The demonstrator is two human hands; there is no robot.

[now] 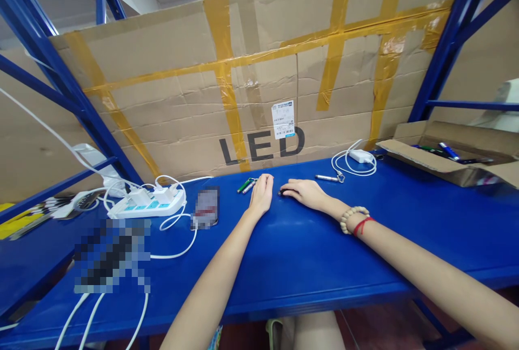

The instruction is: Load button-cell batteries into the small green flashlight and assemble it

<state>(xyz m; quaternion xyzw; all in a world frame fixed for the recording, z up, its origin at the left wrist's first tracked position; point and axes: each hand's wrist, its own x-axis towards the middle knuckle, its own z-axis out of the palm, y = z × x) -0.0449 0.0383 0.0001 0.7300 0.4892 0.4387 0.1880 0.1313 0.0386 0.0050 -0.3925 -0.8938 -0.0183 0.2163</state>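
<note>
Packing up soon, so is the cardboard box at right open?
Open: the cardboard box has its flaps spread, and a blue item shows inside.

A beaded, pale bracelet (pixel 355 219) and red cord (pixel 364 224) circle the right wrist.

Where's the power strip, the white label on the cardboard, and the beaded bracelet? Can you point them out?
Power strip (pixel 141 209): head view, on its white casing, near the middle.
White label (pixel 283 119): head view, middle of its printed face.
Beaded bracelet (pixel 344 222): head view, on its beads.
</note>
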